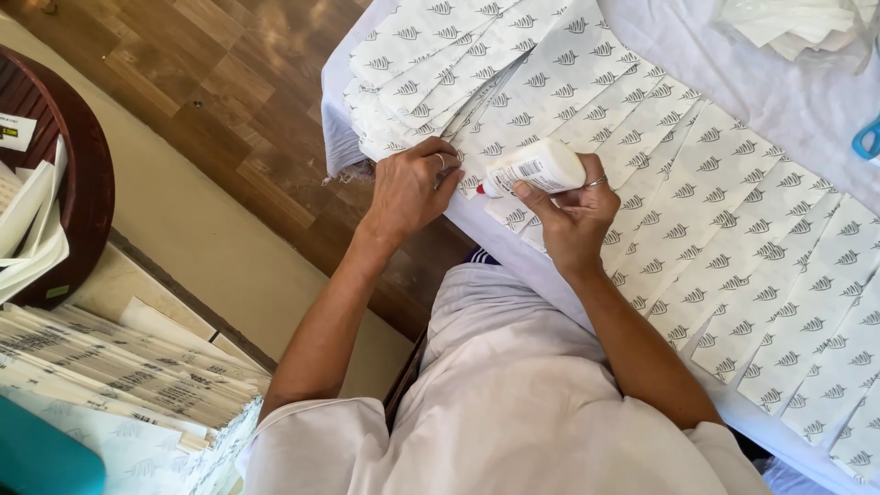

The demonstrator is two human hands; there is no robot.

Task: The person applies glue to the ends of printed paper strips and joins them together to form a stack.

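My right hand (576,213) grips a white glue bottle (536,168) with a red tip, held sideways with the tip pointing left over the paper. My left hand (410,188) presses its fingers flat on the edge of a white paper sheet printed with small dark leaf shapes (477,137), just left of the bottle's tip. Many such printed sheets (724,229) lie overlapped in a long row across the white-covered table (788,101). A ring shows on a finger of each hand.
A stack of printed paper pieces (119,367) lies at the lower left by a round dark wooden tray (87,174) holding papers. Blue scissors handle (866,139) and folded white plastic (797,23) sit at the table's far right. Wooden floor (229,82) lies to the left.
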